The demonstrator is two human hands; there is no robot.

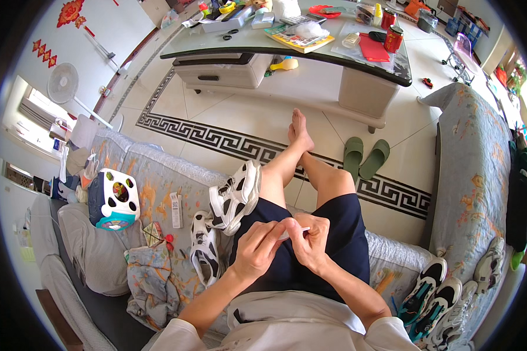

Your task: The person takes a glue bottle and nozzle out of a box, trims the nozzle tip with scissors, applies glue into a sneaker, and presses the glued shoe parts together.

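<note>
Above my lap, my left hand point(259, 245) and my right hand point(309, 243) meet, with fingers pinched together. Between them is a small, thin white piece point(285, 235); the fingers cover most of it, so its kind cannot be told. A white-and-black sneaker point(235, 196) rests against my thigh on the left, nearest my left hand. Its lookalike, a second sneaker point(205, 248), lies on the sofa just behind it. Neither hand touches the shoes. A slim white box point(177, 210) lies farther left on the sofa cover.
More sneakers point(430, 286) stand on the sofa at right. Green slippers point(363, 158) lie on the tiled floor. Ahead is a glass-topped coffee table point(240, 55) with red cans point(394, 38) and magazines point(298, 38). At left are a white-and-blue toy box point(114, 199) and a fan point(63, 83).
</note>
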